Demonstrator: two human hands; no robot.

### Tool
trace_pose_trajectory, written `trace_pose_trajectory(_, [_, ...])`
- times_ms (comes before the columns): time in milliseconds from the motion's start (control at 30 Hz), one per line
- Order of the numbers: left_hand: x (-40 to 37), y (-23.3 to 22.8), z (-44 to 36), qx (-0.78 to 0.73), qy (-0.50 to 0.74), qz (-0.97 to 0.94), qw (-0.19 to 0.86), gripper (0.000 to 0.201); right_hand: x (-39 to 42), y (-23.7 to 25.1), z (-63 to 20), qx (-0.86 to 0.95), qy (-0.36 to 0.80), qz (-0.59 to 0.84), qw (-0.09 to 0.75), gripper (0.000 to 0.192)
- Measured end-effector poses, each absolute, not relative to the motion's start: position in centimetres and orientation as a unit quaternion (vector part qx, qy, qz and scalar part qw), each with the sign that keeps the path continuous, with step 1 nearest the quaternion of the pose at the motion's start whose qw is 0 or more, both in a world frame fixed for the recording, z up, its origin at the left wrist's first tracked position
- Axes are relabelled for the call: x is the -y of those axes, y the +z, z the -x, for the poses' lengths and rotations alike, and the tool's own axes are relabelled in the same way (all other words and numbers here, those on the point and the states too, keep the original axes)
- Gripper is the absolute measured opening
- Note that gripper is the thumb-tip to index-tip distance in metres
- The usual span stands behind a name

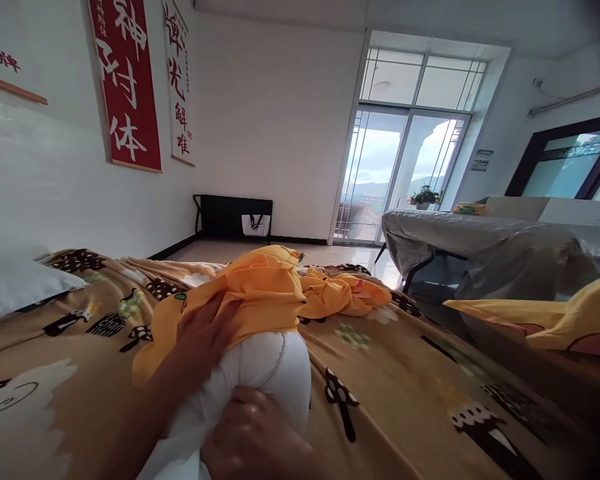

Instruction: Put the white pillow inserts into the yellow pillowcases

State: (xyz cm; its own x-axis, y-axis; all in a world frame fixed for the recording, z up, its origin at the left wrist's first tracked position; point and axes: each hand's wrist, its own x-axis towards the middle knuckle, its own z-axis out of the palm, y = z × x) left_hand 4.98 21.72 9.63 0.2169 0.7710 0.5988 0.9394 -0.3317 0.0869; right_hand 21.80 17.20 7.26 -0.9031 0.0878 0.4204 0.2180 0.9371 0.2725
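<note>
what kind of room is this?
Most likely a bedroom in a home. The hands work on a bed spread with a tan cartoon-print blanket, a white pillow half inside a yellow pillowcase, and red calligraphy wall scrolls hang beside a glass balcony door.

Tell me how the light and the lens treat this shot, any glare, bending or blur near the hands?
Head view: daylight from the glass balcony door blows out the sky and gleams on the floor; the wide lens bows the walls and tilts the red banner; the right hand on the white pillow is close and soft; the left hand on the yellow cover is shaded but sharper.
</note>
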Motion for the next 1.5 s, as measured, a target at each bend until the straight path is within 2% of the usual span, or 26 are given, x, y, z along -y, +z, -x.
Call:
trace_pose_trajectory(133, [-20.7, 10.4, -5.3, 0.516, -0.352, 0.739, 0.25, 0.03, -17.1, 6.9, -21.8, 0.958, -0.178, 0.096, 0.202, 0.027])
trace_pose_trajectory(233, [-20.0, 10.7, -5.6, 0.462, -0.344, 0.787, 0.22, 0.021, -17.3, 6.7, -21.8, 0.958, -0.181, 0.09, 0.205, 0.026])
trace_pose_trajectory(333, [-20.0, 10.5, -5.9, 0.448, -0.318, 0.824, 0.136, 0.034, -17.5, 6.6, -21.7, 0.959, -0.175, 0.083, 0.206, 0.027])
trace_pose_trajectory(433, [-20.4, 10.1, -6.0, 0.482, -0.321, 0.809, 0.099, 0.048, -17.7, 6.7, -21.7, 0.96, -0.169, 0.083, 0.207, 0.027])
trace_pose_trajectory(633, [-20.7, 10.0, -6.2, 0.526, -0.279, 0.802, 0.056, 0.045, -17.9, 6.5, -21.7, 0.961, -0.168, 0.082, 0.203, 0.025])
trace_pose_trajectory(733, [-20.3, 10.4, -6.6, 0.544, -0.278, 0.789, 0.068, 0.042, -17.9, 6.1, -21.7, 0.945, -0.192, 0.078, 0.252, 0.025])
trace_pose_trajectory(833, [-20.1, 10.8, -6.4, 0.572, -0.293, 0.764, 0.058, 0.037, -17.6, 6.6, -21.8, 0.912, -0.21, 0.078, 0.342, 0.02])
trace_pose_trajectory(1000, [-20.5, 11.1, -4.7, 0.599, -0.327, 0.73, -0.041, 0.018, -17.7, 8.8, -23.2, 0.865, -0.185, 0.126, 0.448, 0.008])
trace_pose_trajectory(1033, [-20.7, 11.0, -4.5, 0.59, -0.338, 0.731, -0.059, 0.019, -18.0, 9.1, -23.6, 0.863, -0.172, 0.147, 0.452, 0.013])
trace_pose_trajectory(1100, [-21.0, 10.8, -4.5, 0.569, -0.362, 0.732, -0.092, 0.023, -18.7, 9.3, -24.2, 0.867, -0.138, 0.186, 0.441, 0.02])
trace_pose_trajectory(1300, [-22.4, 9.7, -6.2, 0.498, -0.45, 0.684, -0.286, 0.033, -20.6, 8.1, -24.2, 0.854, -0.068, 0.38, 0.348, 0.008])
trace_pose_trajectory(1367, [-22.7, 9.6, -6.7, 0.467, -0.467, 0.671, -0.338, 0.033, -20.6, 7.9, -24.0, 0.838, -0.061, 0.453, 0.297, 0.009])
trace_pose_trajectory(1500, [-21.3, 10.3, -8.5, 0.478, -0.48, 0.645, -0.353, 0.03, -20.9, 7.5, -23.9, 0.823, -0.067, 0.529, 0.196, 0.01])
